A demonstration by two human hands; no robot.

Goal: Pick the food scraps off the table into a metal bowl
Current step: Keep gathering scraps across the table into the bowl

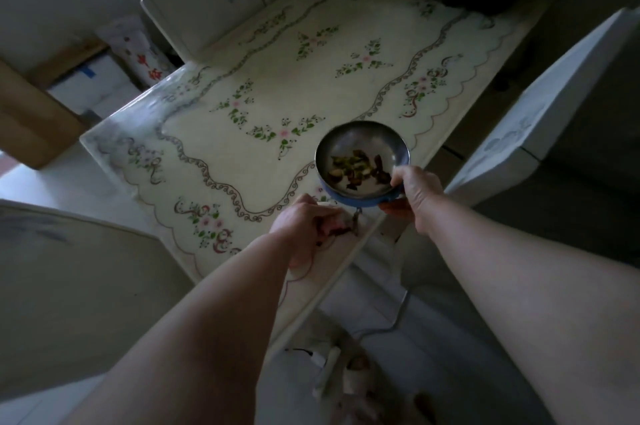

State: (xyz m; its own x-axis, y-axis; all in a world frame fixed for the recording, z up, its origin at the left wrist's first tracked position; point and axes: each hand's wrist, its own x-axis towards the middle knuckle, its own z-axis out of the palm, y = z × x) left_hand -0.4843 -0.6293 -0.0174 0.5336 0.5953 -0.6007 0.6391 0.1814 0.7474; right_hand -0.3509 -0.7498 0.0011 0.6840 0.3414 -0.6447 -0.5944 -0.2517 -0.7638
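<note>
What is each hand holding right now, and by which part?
The right hand grips the metal bowl by its near rim. The left hand pinches dark scraps at the table edge.

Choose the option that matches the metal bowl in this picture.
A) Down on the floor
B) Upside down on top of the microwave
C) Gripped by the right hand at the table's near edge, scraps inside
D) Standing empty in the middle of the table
C: the right hand grips the rim of the metal bowl by the near edge of the table, and green and dark food scraps lie inside it.
</note>
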